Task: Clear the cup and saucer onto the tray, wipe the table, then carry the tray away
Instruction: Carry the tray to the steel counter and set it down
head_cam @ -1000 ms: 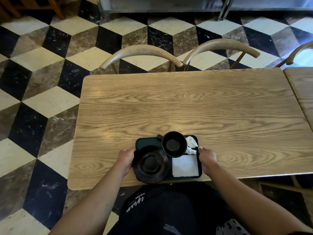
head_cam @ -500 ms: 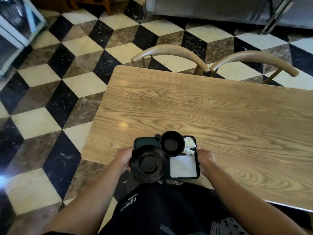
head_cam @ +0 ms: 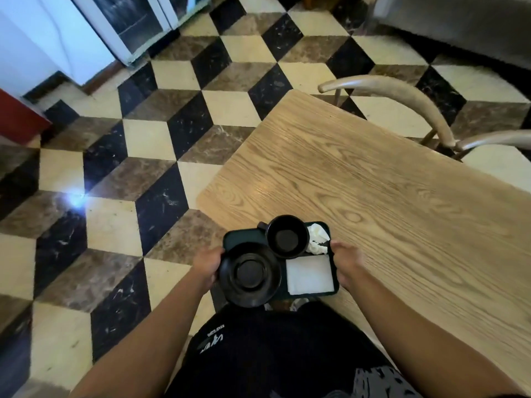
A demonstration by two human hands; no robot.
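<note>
Your left hand and right hand grip the tray by its short ends. Its long axis runs left-right between them, near the tabletop corner. Keep it level.

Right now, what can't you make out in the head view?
- Fingers of left hand and right hand: curled under the tray edges.
- Tray floor: mostly covered by saucer, cup, napkins.
- Chair seat: behind the table.
- Shirt print: too small.
</note>
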